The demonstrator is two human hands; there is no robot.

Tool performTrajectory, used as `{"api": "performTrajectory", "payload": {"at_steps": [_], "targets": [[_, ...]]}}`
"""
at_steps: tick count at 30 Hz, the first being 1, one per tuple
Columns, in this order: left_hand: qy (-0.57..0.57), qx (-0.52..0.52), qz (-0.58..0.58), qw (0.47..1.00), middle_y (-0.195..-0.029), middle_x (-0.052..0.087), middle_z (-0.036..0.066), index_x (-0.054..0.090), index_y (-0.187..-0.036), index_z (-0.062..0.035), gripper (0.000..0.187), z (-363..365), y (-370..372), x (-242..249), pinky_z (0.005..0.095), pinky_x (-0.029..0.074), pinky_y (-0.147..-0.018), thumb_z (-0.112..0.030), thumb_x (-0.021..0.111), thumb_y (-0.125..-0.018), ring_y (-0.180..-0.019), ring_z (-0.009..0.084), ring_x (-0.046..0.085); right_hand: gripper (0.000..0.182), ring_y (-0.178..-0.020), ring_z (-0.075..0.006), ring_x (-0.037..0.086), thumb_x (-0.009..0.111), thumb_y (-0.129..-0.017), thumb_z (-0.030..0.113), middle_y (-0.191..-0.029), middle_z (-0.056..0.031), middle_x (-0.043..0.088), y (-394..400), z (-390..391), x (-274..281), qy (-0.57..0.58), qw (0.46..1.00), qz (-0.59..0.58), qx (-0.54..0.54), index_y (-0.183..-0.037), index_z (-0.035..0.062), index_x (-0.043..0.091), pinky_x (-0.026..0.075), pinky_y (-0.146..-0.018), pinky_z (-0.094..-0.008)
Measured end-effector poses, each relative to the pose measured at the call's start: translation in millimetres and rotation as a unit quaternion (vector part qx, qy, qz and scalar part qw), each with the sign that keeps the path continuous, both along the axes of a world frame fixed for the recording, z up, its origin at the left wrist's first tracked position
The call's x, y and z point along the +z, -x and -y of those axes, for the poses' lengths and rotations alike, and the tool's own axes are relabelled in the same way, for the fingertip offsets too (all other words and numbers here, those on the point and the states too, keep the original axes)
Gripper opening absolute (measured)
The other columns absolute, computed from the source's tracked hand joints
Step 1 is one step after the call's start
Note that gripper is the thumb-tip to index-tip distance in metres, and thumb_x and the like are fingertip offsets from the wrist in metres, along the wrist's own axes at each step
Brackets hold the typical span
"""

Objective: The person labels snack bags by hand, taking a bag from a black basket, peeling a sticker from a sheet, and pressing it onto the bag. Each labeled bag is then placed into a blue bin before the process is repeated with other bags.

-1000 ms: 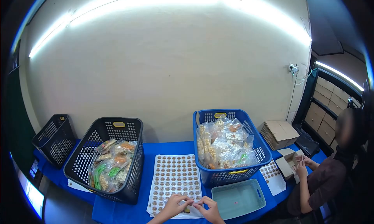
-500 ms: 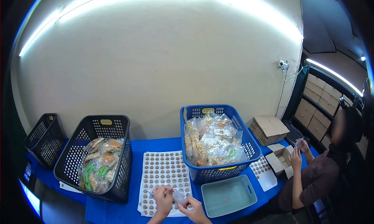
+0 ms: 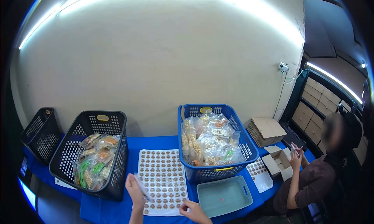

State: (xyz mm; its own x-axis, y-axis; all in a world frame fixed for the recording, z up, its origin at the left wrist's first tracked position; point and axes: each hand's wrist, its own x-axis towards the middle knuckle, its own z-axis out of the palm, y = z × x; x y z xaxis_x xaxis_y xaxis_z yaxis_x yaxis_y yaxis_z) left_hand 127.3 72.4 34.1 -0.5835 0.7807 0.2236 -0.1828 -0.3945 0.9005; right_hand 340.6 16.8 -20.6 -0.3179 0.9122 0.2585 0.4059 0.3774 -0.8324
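Note:
My left hand (image 3: 134,191) is closed on a clear plastic packet (image 3: 143,188), which is tilted nearly edge-on over the left edge of the sticker sheet (image 3: 163,177). What the packet contains is hard to see. The sheet is white, with rows of small round brown stickers, and lies on the blue tablecloth. At its lower right corner, my right hand (image 3: 194,212) has its thumb and fingers pinched together close to the stickers. Whatever might be between those fingertips is too small to make out.
A black basket (image 3: 120,161) of snack packets stands left, a blue basket (image 3: 249,150) of packets behind right. A green tray (image 3: 225,212) sits beside my right hand. Farther right are a second sticker sheet (image 3: 260,181), an open carton (image 3: 274,167), flat cardboard (image 3: 269,128) and a co-worker (image 3: 311,181).
My left hand has swung left with the packet, away from my right hand. My right hand has let go of the packet and is down at the sheet's corner. The view has shifted slightly.

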Motion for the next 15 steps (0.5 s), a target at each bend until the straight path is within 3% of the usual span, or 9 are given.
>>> {"api": "performTrajectory", "payload": {"at_steps": [3, 5, 7, 9, 10, 11, 13, 14, 15], "targets": [[-0.070, -0.152, 0.209, 0.964, -0.055, 0.033, -0.003, 0.037, -0.062, -0.0120, 0.035, -8.3, 25.4, -7.7, 0.0247, 0.036, -0.063, -0.027, 0.035, -0.093, -0.052, 0.0078, 0.034, 0.019, -0.064, -0.0125, 0.056, 0.062, -0.077, 0.019, -0.072, -0.0057, 0.059, -12.2, 0.0, -63.4, 0.137, 0.985, -0.095, -0.040, -0.079, 0.0000, 0.059, 0.044, -0.058, -0.0261], [-0.102, -0.318, 0.370, 0.867, -0.055, 0.033, -0.004, 0.039, -0.064, -0.0137, 0.034, -5.0, 24.1, -27.2, 0.0292, 0.041, -0.071, -0.029, 0.034, -0.093, -0.052, 0.0083, 0.034, 0.025, -0.073, -0.0108, 0.057, 0.055, -0.084, 0.025, -0.080, -0.0035, 0.061, -10.8, -0.6, -72.1, 0.275, 0.945, -0.174, 0.009, -0.088, 0.0005, 0.060, 0.044, -0.064, -0.0231], [-0.058, -0.388, 0.456, 0.799, -0.048, 0.033, -0.006, 0.044, -0.062, -0.0134, 0.035, 6.7, 3.4, -22.3, 0.0360, 0.041, -0.077, -0.029, 0.037, -0.092, -0.048, 0.0095, 0.036, 0.027, -0.074, -0.0110, 0.056, 0.053, -0.086, 0.026, -0.080, -0.0026, 0.060, 2.4, 8.2, -23.6, 0.370, 0.867, -0.328, 0.051, -0.091, 0.0000, 0.059, 0.043, -0.065, -0.0212], [-0.029, -0.422, 0.586, 0.691, -0.048, 0.034, -0.006, 0.042, -0.059, -0.0139, 0.036, 17.2, -17.4, -23.4, 0.0382, 0.041, -0.080, -0.030, 0.038, -0.091, -0.048, 0.0095, 0.037, 0.028, -0.068, -0.0097, 0.052, 0.050, -0.088, 0.025, -0.076, -0.0012, 0.058, 7.3, 6.2, -24.6, 0.405, 0.842, -0.329, 0.135, -0.096, -0.0004, 0.057, 0.040, -0.062, -0.0203], [-0.068, -0.483, 0.591, 0.642, -0.053, 0.040, -0.003, 0.047, -0.071, -0.0115, 0.031, 17.2, -23.9, -33.7, 0.0402, 0.040, -0.083, -0.035, 0.040, -0.090, -0.056, 0.0143, 0.046, 0.027, -0.066, -0.0093, 0.050, 0.050, -0.088, 0.025, -0.075, -0.0010, 0.057, 5.1, -1.7, -51.7, 0.414, 0.840, -0.302, 0.176, -0.096, -0.0006, 0.058, 0.039, -0.061, -0.0204], [0.002, -0.438, 0.539, 0.720, -0.058, 0.044, -0.001, 0.047, -0.078, -0.0103, 0.030, 16.4, -28.1, -33.1, 0.0408, 0.039, -0.084, -0.037, 0.039, -0.090, -0.063, 0.0168, 0.048, 0.027, -0.065, -0.0090, 0.049, 0.050, -0.088, 0.024, -0.074, -0.0007, 0.056, 3.4, -6.0, -66.2, 0.423, 0.836, -0.275, 0.216, -0.095, -0.0008, 0.058, 0.039, -0.060, -0.0205], [0.144, -0.325, 0.411, 0.839, -0.068, 0.051, 0.002, 0.048, -0.093, -0.0077, 0.034, 18.3, -32.2, -33.8, 0.0419, 0.038, -0.087, -0.040, 0.037, -0.090, -0.076, 0.0217, 0.053, 0.025, -0.064, -0.0082, 0.049, 0.051, -0.087, 0.022, -0.073, -0.0012, 0.057, -8.1, -10.3, -11.5, 0.372, 0.879, -0.238, 0.180, -0.092, -0.0008, 0.059, 0.039, -0.059, -0.0206], [0.048, -0.392, 0.359, 0.846, -0.099, 0.055, 0.012, 0.036, -0.118, -0.0052, 0.052, 9.1, -24.8, -67.8, 0.0448, 0.033, -0.093, -0.048, 0.029, -0.089, -0.105, 0.0305, 0.047, 0.023, -0.065, -0.0082, 0.050, 0.051, -0.087, 0.020, -0.074, -0.0018, 0.058, -14.2, -14.1, -6.2, 0.324, 0.909, -0.210, 0.154, -0.092, -0.0010, 0.060, 0.039, -0.059, -0.0203], [0.065, -0.400, 0.357, 0.842, -0.108, 0.051, 0.013, 0.034, -0.121, -0.0054, 0.055, 14.4, -18.1, -69.5, 0.0453, 0.032, -0.094, -0.050, 0.026, -0.089, -0.109, 0.0317, 0.044, 0.022, -0.065, -0.0082, 0.052, 0.051, -0.087, 0.019, -0.075, -0.0023, 0.059, -22.5, -16.5, -2.7, 0.273, 0.936, -0.183, 0.126, -0.091, -0.0011, 0.060, 0.040, -0.060, -0.0200]]}}
